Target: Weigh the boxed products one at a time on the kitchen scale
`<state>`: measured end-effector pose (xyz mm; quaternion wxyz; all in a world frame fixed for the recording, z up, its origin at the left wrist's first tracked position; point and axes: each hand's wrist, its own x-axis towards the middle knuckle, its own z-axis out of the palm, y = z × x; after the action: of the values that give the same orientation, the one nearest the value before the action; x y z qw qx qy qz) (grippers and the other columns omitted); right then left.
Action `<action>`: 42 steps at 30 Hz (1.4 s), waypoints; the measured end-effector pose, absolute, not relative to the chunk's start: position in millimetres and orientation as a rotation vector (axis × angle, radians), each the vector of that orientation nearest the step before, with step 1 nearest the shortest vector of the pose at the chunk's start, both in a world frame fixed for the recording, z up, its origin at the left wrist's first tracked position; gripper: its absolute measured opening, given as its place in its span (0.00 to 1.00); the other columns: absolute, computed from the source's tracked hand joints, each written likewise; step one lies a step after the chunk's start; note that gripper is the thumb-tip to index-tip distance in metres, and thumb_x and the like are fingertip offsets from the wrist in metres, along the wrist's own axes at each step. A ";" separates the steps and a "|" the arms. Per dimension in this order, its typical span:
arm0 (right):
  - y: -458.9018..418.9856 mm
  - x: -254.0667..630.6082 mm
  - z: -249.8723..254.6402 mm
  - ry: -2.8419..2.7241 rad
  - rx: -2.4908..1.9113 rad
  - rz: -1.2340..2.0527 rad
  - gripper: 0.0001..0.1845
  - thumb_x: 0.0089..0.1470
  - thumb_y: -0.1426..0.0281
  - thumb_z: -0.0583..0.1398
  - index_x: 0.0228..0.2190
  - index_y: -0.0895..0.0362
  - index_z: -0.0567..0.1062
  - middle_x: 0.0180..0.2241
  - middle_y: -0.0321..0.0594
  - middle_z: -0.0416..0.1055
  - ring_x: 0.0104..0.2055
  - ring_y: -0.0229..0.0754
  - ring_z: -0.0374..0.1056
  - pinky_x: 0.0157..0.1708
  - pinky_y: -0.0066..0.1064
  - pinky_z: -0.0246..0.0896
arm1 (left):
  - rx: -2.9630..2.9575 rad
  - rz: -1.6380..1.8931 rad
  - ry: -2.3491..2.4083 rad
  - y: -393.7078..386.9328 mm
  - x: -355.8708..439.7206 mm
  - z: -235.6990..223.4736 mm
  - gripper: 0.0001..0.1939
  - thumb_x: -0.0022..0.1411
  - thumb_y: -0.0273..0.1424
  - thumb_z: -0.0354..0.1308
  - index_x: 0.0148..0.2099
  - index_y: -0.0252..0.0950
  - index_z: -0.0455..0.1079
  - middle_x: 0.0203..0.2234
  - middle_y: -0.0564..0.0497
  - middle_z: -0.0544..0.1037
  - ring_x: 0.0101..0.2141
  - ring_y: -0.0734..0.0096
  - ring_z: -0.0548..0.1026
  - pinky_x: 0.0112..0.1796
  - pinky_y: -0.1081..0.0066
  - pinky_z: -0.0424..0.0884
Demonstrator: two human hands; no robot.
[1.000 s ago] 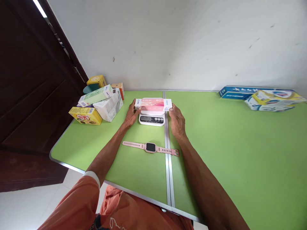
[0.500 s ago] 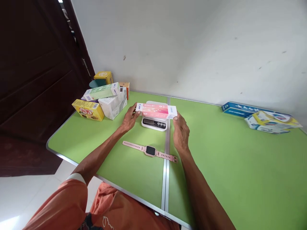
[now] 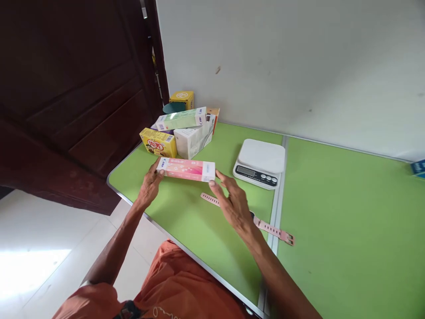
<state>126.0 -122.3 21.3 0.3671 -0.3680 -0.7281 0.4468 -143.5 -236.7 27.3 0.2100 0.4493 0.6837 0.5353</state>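
A long pink-and-white box (image 3: 186, 169) is held level over the left part of the table. My left hand (image 3: 150, 186) grips its left end, thumb in front and fingers behind. At the other end, my right hand (image 3: 234, 201) has its thumb at the lower front corner and a finger by the back edge. Under my right wrist lies a smartwatch with a pink strap (image 3: 270, 229), its face mostly covered. A white digital kitchen scale (image 3: 261, 157) stands to the right with nothing on its platform.
Back left stands a group of boxes: a yellow snack box (image 3: 159, 142), a white box (image 3: 192, 139), a pale green box (image 3: 181, 119) on top and a yellow box (image 3: 182, 98) behind. A blue box (image 3: 419, 168) shows at the right edge. A metal seam (image 3: 280, 186) crosses the green table (image 3: 332, 212).
Both hands have carried the pink box leftward off the scale, toward the grouped boxes. The view has swung left, so most of the right-hand boxes have left it.
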 end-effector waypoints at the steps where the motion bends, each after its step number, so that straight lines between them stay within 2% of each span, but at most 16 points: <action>1: -123.0 112.2 19.5 -1.888 -0.918 1.175 0.48 0.66 0.31 0.58 0.68 0.53 0.80 0.67 0.57 0.78 0.66 0.67 0.77 0.63 0.62 0.76 | 1.219 1.503 1.929 -241.9 -152.9 25.2 0.48 0.72 0.63 0.59 0.80 0.37 0.66 0.74 0.38 0.74 0.75 0.41 0.69 0.77 0.47 0.60; 4: -123.0 75.1 16.1 -1.939 -0.848 1.229 0.49 0.67 0.30 0.56 0.68 0.54 0.79 0.67 0.57 0.78 0.68 0.67 0.75 0.68 0.62 0.71 | 1.136 1.532 1.997 -250.5 -179.6 16.3 0.50 0.72 0.64 0.58 0.81 0.35 0.63 0.74 0.36 0.74 0.74 0.41 0.71 0.76 0.46 0.62; 8: -116.8 40.4 11.7 -2.010 -0.785 1.247 0.48 0.67 0.32 0.55 0.66 0.56 0.80 0.66 0.57 0.80 0.68 0.66 0.74 0.71 0.59 0.67 | 1.112 1.524 2.059 -250.3 -211.7 1.5 0.47 0.73 0.62 0.56 0.80 0.36 0.63 0.77 0.37 0.70 0.77 0.43 0.67 0.78 0.47 0.59; 11: -108.9 24.6 4.1 -2.055 -0.784 1.238 0.45 0.68 0.35 0.56 0.65 0.57 0.80 0.64 0.56 0.81 0.66 0.65 0.74 0.70 0.57 0.67 | 1.144 1.442 2.161 -245.0 -229.8 -7.6 0.42 0.75 0.58 0.56 0.79 0.37 0.65 0.78 0.38 0.68 0.78 0.43 0.65 0.79 0.46 0.57; 16: -100.6 13.6 -10.6 -2.130 -0.827 1.198 0.41 0.68 0.39 0.55 0.62 0.58 0.80 0.59 0.57 0.83 0.61 0.65 0.75 0.65 0.55 0.70 | 1.282 1.238 2.312 -236.5 -248.2 -11.4 0.34 0.77 0.48 0.55 0.77 0.39 0.69 0.76 0.39 0.72 0.76 0.45 0.68 0.78 0.44 0.59; 20: -99.7 10.6 -14.2 -2.180 -0.812 1.160 0.35 0.71 0.45 0.57 0.62 0.57 0.80 0.58 0.54 0.83 0.61 0.62 0.76 0.65 0.52 0.70 | 1.349 1.195 2.328 -231.4 -257.1 -10.4 0.33 0.77 0.46 0.54 0.76 0.37 0.70 0.74 0.38 0.73 0.75 0.45 0.70 0.77 0.43 0.61; 24: -100.4 6.7 -15.8 -2.247 -0.817 1.071 0.32 0.72 0.52 0.60 0.66 0.59 0.76 0.59 0.56 0.82 0.62 0.62 0.74 0.66 0.52 0.69 | 1.396 1.206 2.389 -228.0 -257.2 -13.2 0.33 0.78 0.45 0.52 0.76 0.36 0.68 0.74 0.35 0.73 0.74 0.45 0.72 0.76 0.43 0.64; 27: -100.3 5.4 -16.7 -2.286 -0.826 1.020 0.30 0.72 0.56 0.62 0.67 0.59 0.75 0.60 0.56 0.81 0.62 0.62 0.74 0.66 0.51 0.69 | 1.441 1.209 2.451 -227.4 -253.2 -16.6 0.33 0.79 0.45 0.50 0.77 0.35 0.67 0.72 0.32 0.74 0.72 0.44 0.73 0.74 0.43 0.67; 30: -98.7 5.5 -16.6 -2.305 -0.816 1.021 0.26 0.73 0.59 0.62 0.65 0.58 0.76 0.58 0.54 0.82 0.60 0.59 0.75 0.64 0.49 0.71 | 1.507 1.216 2.508 -228.2 -247.2 -19.5 0.35 0.78 0.47 0.54 0.78 0.34 0.64 0.71 0.31 0.74 0.71 0.43 0.74 0.73 0.43 0.69; 34: -97.3 7.8 -15.8 -2.284 -0.812 1.059 0.23 0.72 0.62 0.64 0.64 0.55 0.78 0.56 0.51 0.83 0.60 0.57 0.76 0.63 0.47 0.73 | 1.681 1.185 2.591 -228.3 -227.2 -17.7 0.38 0.77 0.50 0.56 0.78 0.33 0.63 0.74 0.28 0.70 0.76 0.38 0.67 0.76 0.39 0.63; 36: -97.2 14.5 -14.2 -2.251 -0.809 1.066 0.26 0.72 0.62 0.65 0.66 0.54 0.77 0.59 0.51 0.82 0.63 0.57 0.75 0.66 0.50 0.72 | 1.799 1.171 2.571 -223.8 -207.9 -12.7 0.36 0.78 0.50 0.55 0.78 0.33 0.64 0.74 0.28 0.70 0.76 0.38 0.66 0.76 0.38 0.62; 39: -95.2 39.5 -8.2 -2.187 -0.808 1.076 0.30 0.72 0.59 0.65 0.69 0.55 0.75 0.65 0.55 0.79 0.69 0.59 0.73 0.71 0.53 0.70 | 1.955 1.176 2.379 -205.0 -166.8 -0.8 0.33 0.80 0.48 0.54 0.77 0.35 0.66 0.71 0.31 0.74 0.74 0.42 0.70 0.75 0.40 0.65; 42: -87.1 80.6 2.6 -2.080 -0.838 1.106 0.32 0.73 0.52 0.63 0.70 0.53 0.75 0.69 0.55 0.76 0.71 0.59 0.72 0.70 0.53 0.72 | 2.003 1.126 2.090 -168.8 -117.7 13.5 0.29 0.80 0.47 0.55 0.74 0.38 0.69 0.69 0.35 0.78 0.70 0.45 0.75 0.72 0.44 0.71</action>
<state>80.6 -87.1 2.6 0.3150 -0.3180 -0.7896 0.4197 -117.7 -168.8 13.5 0.0177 0.6447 0.6728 0.3625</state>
